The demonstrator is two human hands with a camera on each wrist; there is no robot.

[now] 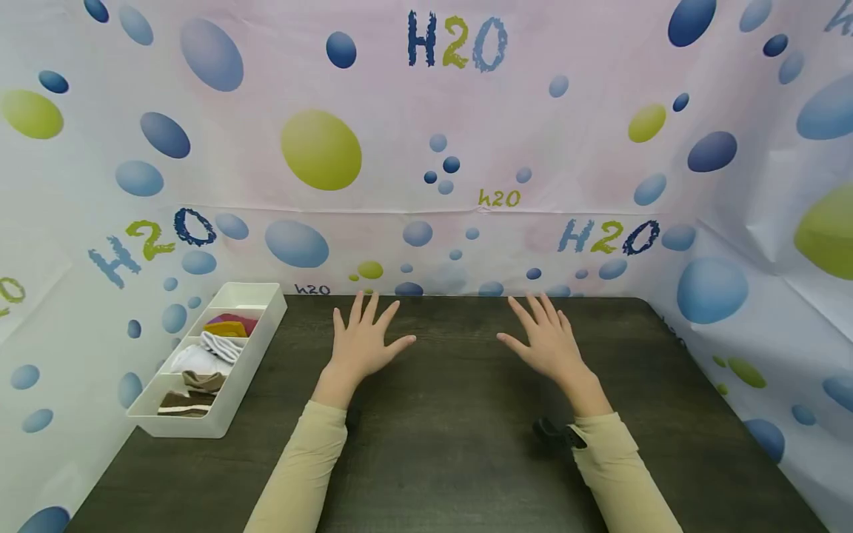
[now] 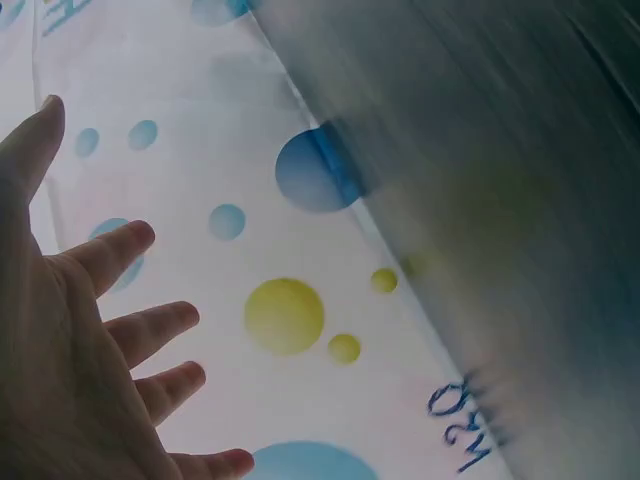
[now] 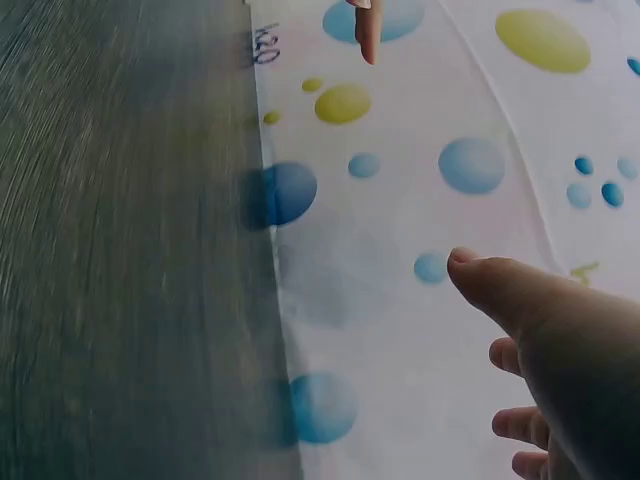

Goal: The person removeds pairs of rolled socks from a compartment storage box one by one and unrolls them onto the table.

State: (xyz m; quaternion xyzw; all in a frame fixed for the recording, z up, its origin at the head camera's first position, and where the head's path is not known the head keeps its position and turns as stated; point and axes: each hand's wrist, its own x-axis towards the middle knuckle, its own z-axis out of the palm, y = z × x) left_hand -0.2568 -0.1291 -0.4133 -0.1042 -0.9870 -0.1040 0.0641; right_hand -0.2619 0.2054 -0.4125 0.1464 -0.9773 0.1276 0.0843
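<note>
My left hand (image 1: 360, 344) is held over the dark table with its fingers spread and nothing in it. Over the table's right half, the right hand (image 1: 549, 344) is likewise spread and holds nothing. Each hand also shows in its own wrist view, the left hand (image 2: 80, 340) and the right hand (image 3: 560, 350), fingers apart. Nearest the left hand is a white divided box (image 1: 249, 370) on the table's left side. From front to back, its compartments hold brown folded cloths (image 1: 186, 403), white and grey cloths (image 1: 200, 360), and a yellow and red cloth (image 1: 226, 328); the rearmost compartment shows nothing inside.
The dark wooden table (image 1: 453, 459) reaches back to a white sheet (image 1: 400, 96) printed with blue and green dots, which also lines both sides. A black strap (image 1: 560, 435) is on the right wrist.
</note>
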